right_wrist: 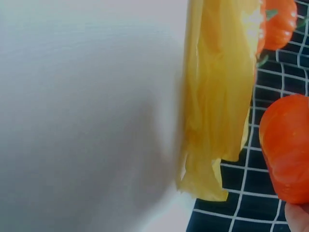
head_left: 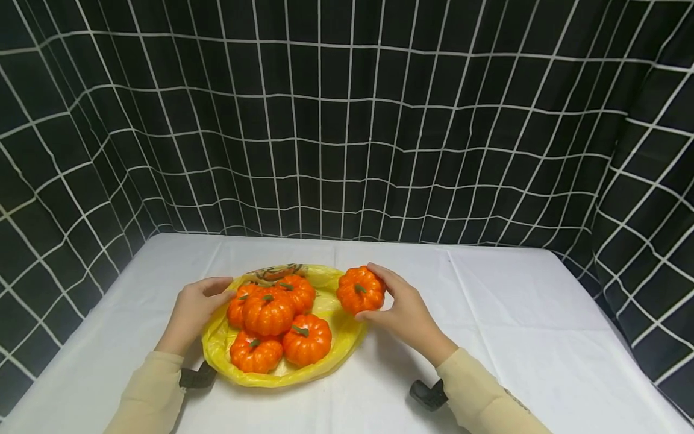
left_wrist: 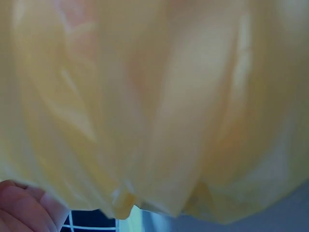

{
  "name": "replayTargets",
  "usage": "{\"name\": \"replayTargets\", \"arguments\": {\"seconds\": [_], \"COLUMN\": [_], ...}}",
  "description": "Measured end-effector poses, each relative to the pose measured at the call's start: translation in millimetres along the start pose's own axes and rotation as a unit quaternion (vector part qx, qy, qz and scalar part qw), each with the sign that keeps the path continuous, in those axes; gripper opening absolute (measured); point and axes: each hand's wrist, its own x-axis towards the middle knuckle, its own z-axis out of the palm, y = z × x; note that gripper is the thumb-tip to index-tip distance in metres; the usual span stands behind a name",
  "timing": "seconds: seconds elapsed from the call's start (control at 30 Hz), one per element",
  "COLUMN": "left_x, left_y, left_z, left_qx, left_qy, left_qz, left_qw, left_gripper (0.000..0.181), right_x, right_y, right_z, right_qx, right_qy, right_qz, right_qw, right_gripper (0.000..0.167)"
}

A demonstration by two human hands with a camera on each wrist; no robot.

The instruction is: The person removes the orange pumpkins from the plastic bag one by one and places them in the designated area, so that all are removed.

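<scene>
A yellow plastic bag (head_left: 340, 355), its mouth spread wide, lies on the table with several small orange pumpkins (head_left: 306, 340) inside. My right hand (head_left: 402, 307) grips another pumpkin (head_left: 360, 291) between thumb and fingers at the bag's right rim; in the right wrist view this pumpkin (right_wrist: 287, 147) is beside the bag's wall (right_wrist: 217, 96) and apart from it. At the left rim, my left hand (head_left: 196, 308) holds the bag's edge with thumb and fingers. The bag (left_wrist: 145, 106) fills most of the left wrist view, hiding much of that hand (left_wrist: 29, 210).
A white cloth covers the table (head_left: 520, 301). Behind and on both sides hangs a black curtain (head_left: 347, 120) with a white grid. Black straps with small devices (head_left: 428, 395) sit at both wrists.
</scene>
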Motion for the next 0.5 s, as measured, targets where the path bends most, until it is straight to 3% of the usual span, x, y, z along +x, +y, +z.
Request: {"name": "replayTargets", "arguments": {"seconds": [0.5], "left_x": [-0.2], "left_y": [0.8], "left_z": [0.0], "left_qx": [0.003], "left_qy": [0.000], "left_qz": [-0.002], "left_qw": [1.0000], "left_gripper": [0.045], "right_x": [-22.9], "right_y": [21], "right_z": [-25], "right_qx": [0.061], "right_qy": [0.041], "right_qz": [0.093], "right_qw": [0.9929], "right_gripper": [0.084]}}
